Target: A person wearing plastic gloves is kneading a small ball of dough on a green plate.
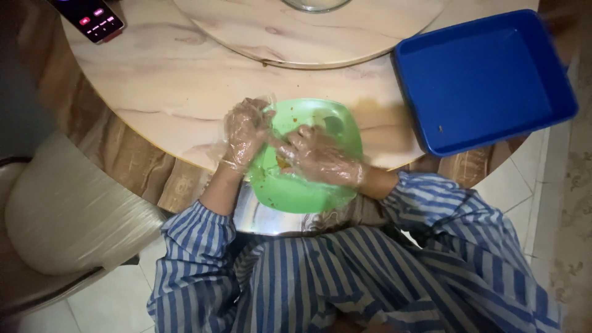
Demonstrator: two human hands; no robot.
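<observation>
The green plate [308,166] overhangs the near edge of the round table [179,92], tilted toward the person's lap, with a metal basin [259,219] just below it. The left hand [245,132], in a thin clear glove, grips the plate's left rim; its fingers [256,117] are curled over the edge. The right hand [320,157], also gloved, lies across the plate's inner surface, fingers [296,139] pressed together and flat against reddish residue [282,163]. To do this step well, keep the rim grip firm so the plate does not slide off the edge, and sweep with flat fingers toward the low side. A blue tray [487,80] rests to the right, apart from the plate.
</observation>
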